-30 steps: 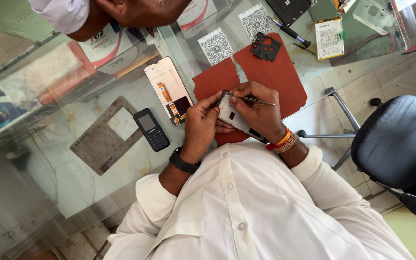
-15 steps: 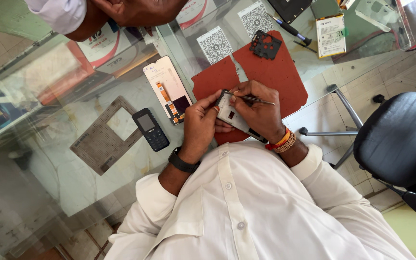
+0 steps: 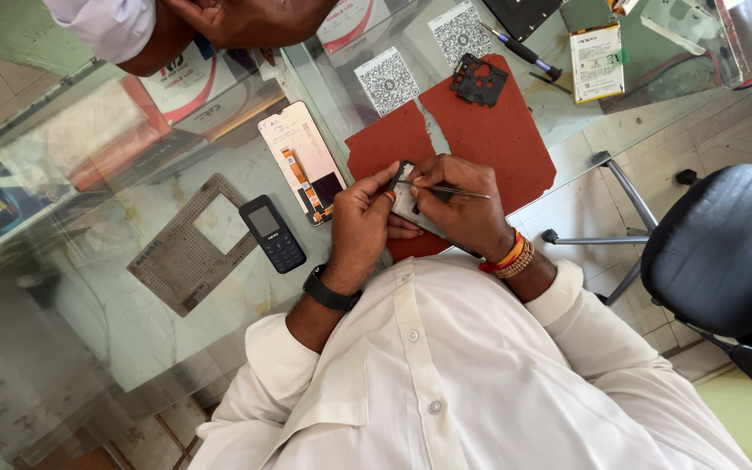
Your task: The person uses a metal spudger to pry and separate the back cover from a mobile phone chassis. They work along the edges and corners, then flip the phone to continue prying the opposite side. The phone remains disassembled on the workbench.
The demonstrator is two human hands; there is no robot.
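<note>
Red mat [image 3: 489, 139]: lay on the glass tabletop [image 3: 115, 339], two square patterned cards [image 3: 386, 83] at its far edge.
Left hand [image 3: 360, 228]: closed around opened phone [image 3: 411, 204].
Right hand [image 3: 463, 209]: pinched thin tool [image 3: 463, 191].

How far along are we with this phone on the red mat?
Done: a display panel lies apart on the glass table, and a black inner frame sits on the red mat.
In hand: the left hand grips the opened phone while the right hand works a thin metal tool at its top end.
Left: neither loose part is refitted yet.
</note>
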